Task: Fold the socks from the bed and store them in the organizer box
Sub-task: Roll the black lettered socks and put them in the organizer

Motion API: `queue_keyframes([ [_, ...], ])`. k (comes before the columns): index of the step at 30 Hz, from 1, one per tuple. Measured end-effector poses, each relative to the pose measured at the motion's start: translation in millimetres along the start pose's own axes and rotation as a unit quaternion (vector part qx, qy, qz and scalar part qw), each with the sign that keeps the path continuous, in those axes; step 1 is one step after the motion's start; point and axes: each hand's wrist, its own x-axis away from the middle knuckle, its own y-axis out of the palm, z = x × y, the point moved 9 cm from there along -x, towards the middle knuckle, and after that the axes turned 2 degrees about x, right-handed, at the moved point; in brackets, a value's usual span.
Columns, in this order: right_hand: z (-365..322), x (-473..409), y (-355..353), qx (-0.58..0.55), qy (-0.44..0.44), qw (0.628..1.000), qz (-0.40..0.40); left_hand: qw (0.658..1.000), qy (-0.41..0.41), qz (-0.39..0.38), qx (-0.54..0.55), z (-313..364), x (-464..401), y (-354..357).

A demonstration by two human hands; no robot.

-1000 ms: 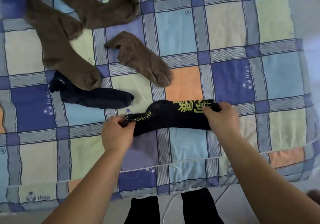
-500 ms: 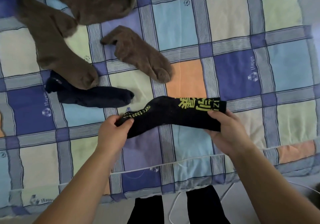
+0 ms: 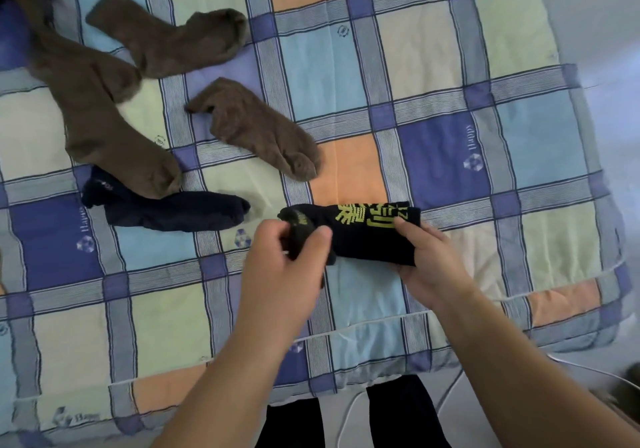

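A black sock with yellow-green lettering (image 3: 363,229) is held just above the checked bedspread (image 3: 433,66). My left hand (image 3: 287,267) pinches its left end, which is bent over toward the middle. My right hand (image 3: 429,264) grips the cuff end from below, thumb on top. A navy sock (image 3: 166,210) lies flat to the left. Three brown socks lie further back: a long one (image 3: 104,122), a bent one (image 3: 180,42) and a shorter one (image 3: 256,132). No organizer box is in view.
The bed's near edge runs along the bottom, with my dark trouser legs (image 3: 346,416) and a white cable (image 3: 450,395) on the floor below it. The bedspread ends at the right against a pale floor (image 3: 609,32).
My left hand has moved right with the sock's toe end, so the stretched-out sock is now doubled over and shorter. My right hand stays on the cuff end.
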Motion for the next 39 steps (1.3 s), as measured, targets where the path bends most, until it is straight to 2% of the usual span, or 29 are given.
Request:
queue_keyframes([
  [4,1.2,0.8,-0.2,-0.048,0.034,0.998,-0.003,0.999,0.025,-0.022,-0.034,16.4,-4.4,57.3],
  [8,-1.3,0.7,2.4,-0.079,0.056,0.993,-0.060,0.993,0.043,-0.053,-0.100,18.3,-11.8,105.7],
  [10,-2.3,-0.6,3.6,-0.081,0.060,0.991,-0.086,0.988,0.006,-0.102,-0.114,9.5,-14.3,126.3],
  [12,-4.3,-1.2,6.7,-0.063,0.057,0.990,-0.111,0.986,-0.055,-0.142,-0.069,-4.7,-15.8,139.0],
  [14,-4.6,-2.5,8.2,-0.034,0.044,0.991,-0.121,0.985,-0.101,-0.136,-0.014,-15.9,-17.0,139.6],
  [16,-4.6,-4.6,7.2,-0.004,0.020,0.993,-0.116,0.983,-0.140,-0.112,0.029,-26.8,-18.8,135.6],
  [18,-6.0,-4.7,5.7,0.012,0.000,0.995,-0.100,0.980,-0.154,-0.119,0.048,-31.2,-20.8,135.9],
  [22,-9.4,-2.4,8.3,0.037,-0.029,0.996,-0.070,0.959,-0.167,-0.216,0.071,-28.1,-21.7,146.7],
  [27,-9.3,-6.0,4.1,0.054,-0.036,0.998,0.007,0.924,-0.210,-0.289,0.134,-36.4,-20.7,145.9],
  [29,-7.3,-6.9,1.3,0.035,-0.021,0.999,0.018,0.933,-0.212,-0.248,0.148,-39.0,-26.2,129.3],
  [30,-5.8,-7.4,0.1,0.023,-0.009,1.000,0.018,0.949,-0.195,-0.204,0.138,-41.4,-32.8,114.6],
  [32,-3.6,-9.0,-1.2,0.001,0.016,1.000,0.006,0.987,-0.117,-0.092,0.054,-43.4,-48.3,77.8],
  [34,-2.4,-11.5,-3.4,-0.018,0.035,0.999,-0.006,0.998,-0.049,0.015,-0.042,-43.4,-56.9,44.4],
  [35,-2.0,-12.8,-4.2,-0.027,0.041,0.999,-0.012,0.996,-0.044,0.042,-0.062,-46.7,-59.3,35.1],
  [37,-0.2,-15.4,-5.2,-0.042,0.048,0.998,-0.024,0.996,-0.067,0.029,-0.057,-56.2,-65.6,34.3],
  [39,2.1,-17.9,-6.1,-0.046,0.052,0.997,-0.034,0.993,-0.094,-0.025,-0.060,-62.3,-72.5,45.8],
])
